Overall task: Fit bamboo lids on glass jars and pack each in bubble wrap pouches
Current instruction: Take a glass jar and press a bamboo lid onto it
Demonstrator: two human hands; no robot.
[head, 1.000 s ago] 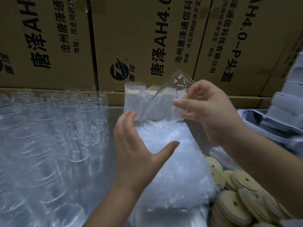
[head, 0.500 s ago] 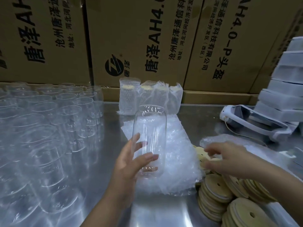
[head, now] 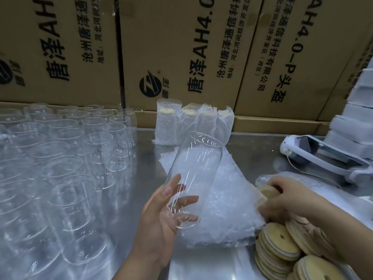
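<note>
My left hand (head: 161, 217) holds a clear glass jar (head: 193, 174) by its lower end, tilted with the mouth pointing up and away. Under it lies a stack of flat bubble wrap pouches (head: 222, 201) on the steel table. My right hand (head: 286, 199) reaches into the pile of round bamboo lids (head: 280, 245) at the lower right and grips one bamboo lid (head: 266, 191) at its edge. Several jars with lids, wrapped in bubble pouches (head: 193, 124), stand in a row at the back.
Many empty glass jars (head: 66, 158) crowd the left half of the steel table (head: 254, 152). Cardboard boxes (head: 181, 47) form a wall behind. A white device with a cable (head: 323, 156) and stacked white boxes (head: 357, 118) sit at the right.
The jar passed from my right hand to my left and came down over the pouches. My right hand dropped to the lid pile and took hold of a lid.
</note>
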